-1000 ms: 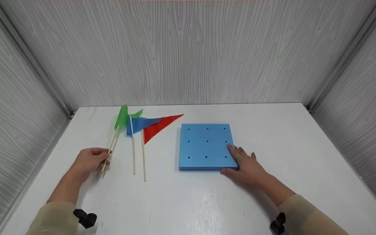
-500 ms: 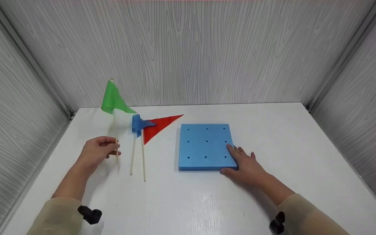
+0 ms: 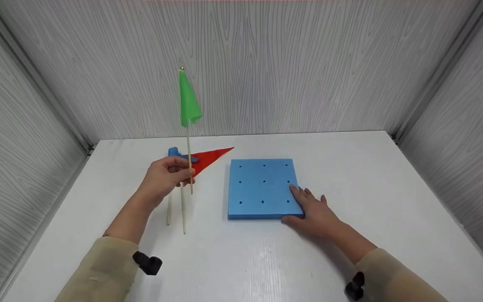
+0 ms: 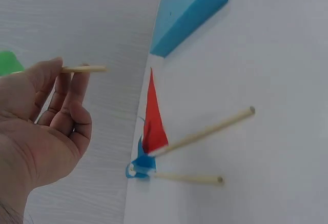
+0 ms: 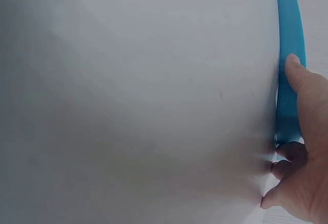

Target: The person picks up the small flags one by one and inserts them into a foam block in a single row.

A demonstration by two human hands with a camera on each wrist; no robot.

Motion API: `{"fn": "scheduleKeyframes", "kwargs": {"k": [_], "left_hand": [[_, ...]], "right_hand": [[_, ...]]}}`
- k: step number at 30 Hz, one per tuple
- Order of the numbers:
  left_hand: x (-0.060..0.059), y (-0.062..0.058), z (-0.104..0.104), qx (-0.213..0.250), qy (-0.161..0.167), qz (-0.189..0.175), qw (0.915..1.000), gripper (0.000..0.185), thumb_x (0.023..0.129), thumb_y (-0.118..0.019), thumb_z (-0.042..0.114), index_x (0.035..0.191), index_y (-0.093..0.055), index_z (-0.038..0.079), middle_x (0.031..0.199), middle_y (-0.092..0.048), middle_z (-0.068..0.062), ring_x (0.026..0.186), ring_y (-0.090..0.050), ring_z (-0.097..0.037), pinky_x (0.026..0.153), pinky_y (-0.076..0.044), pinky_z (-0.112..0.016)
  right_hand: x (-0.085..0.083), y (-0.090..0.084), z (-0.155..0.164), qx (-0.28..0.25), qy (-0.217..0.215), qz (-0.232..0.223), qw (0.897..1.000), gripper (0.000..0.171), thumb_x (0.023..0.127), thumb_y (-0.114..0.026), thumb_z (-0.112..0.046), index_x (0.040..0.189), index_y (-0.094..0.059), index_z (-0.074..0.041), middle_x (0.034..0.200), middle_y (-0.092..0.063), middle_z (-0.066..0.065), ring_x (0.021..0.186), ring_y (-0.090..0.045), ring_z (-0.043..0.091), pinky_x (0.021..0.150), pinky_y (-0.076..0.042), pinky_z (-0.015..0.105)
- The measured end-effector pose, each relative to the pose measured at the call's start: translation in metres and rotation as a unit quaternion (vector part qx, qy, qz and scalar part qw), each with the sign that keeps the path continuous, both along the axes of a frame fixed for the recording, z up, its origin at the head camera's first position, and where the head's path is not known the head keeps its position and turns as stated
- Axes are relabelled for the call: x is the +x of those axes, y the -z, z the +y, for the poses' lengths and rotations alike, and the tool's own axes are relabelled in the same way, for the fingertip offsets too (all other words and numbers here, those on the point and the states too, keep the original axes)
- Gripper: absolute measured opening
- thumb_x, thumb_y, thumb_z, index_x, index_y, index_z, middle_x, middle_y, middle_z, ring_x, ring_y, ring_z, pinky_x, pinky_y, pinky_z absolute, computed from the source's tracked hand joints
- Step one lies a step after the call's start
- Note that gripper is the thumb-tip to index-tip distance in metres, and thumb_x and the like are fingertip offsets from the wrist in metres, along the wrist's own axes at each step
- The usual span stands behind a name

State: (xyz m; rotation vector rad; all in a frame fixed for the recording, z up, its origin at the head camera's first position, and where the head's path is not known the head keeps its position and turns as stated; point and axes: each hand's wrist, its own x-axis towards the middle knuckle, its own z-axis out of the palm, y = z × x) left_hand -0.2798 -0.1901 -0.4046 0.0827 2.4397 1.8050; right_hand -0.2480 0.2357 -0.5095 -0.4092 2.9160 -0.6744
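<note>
Our left hand point(image 3: 167, 176) pinches the thin wooden stick of the green paper flag point(image 3: 188, 100) upright, left of centre frame. Our right hand point(image 3: 315, 212) presses flat, fingers spread, on the square blue foam block point(image 3: 262, 184). We judge it best to keep the stick vertical over a hole.

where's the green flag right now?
Head view: the green flag is upright in the air left of centre, its stick pinched by the left hand, above the red flag and left of the blue foam block.
</note>
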Motion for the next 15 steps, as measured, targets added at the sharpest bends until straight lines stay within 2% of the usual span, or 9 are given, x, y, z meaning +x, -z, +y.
{"fn": "scheduleKeyframes", "kwargs": {"k": [5,9,15], "left_hand": [[-0.007,-0.008,0.031,0.014,0.016,0.014,0.9997,0.026,0.102,-0.074,0.019,0.125,-0.069,0.007,0.119,-0.071,-0.015,0.101,-0.075,-0.03,0.088,-0.055,-0.032],[-0.013,-0.012,0.055,0.026,0.019,0.025,0.9992,0.021,0.102,-0.074,0.016,0.121,-0.071,0.009,0.114,-0.072,-0.014,0.103,-0.074,-0.031,0.087,-0.054,-0.036],[-0.019,-0.012,0.088,0.045,0.023,0.043,0.9978,0.017,0.1,-0.076,0.015,0.117,-0.073,0.01,0.111,-0.071,-0.01,0.104,-0.072,-0.028,0.092,-0.056,-0.035]], "right_hand": [[0.002,-0.001,-0.001,-0.002,-0.002,0.0,1.0,0.104,0.093,-0.069,-0.068,0.171,-0.019,-0.02,0.171,-0.028,0.017,0.16,-0.02,0.04,0.125,-0.006,0.069],[0.003,-0.001,-0.003,-0.004,-0.003,0.0,1.0,0.103,0.094,-0.069,-0.067,0.171,-0.02,-0.02,0.171,-0.029,0.016,0.16,-0.02,0.039,0.125,-0.006,0.069],[0.004,0.001,-0.006,-0.004,0.0,-0.004,1.0,0.104,0.093,-0.069,-0.069,0.171,-0.019,-0.021,0.172,-0.027,0.016,0.161,-0.018,0.038,0.125,-0.005,0.068]]}}
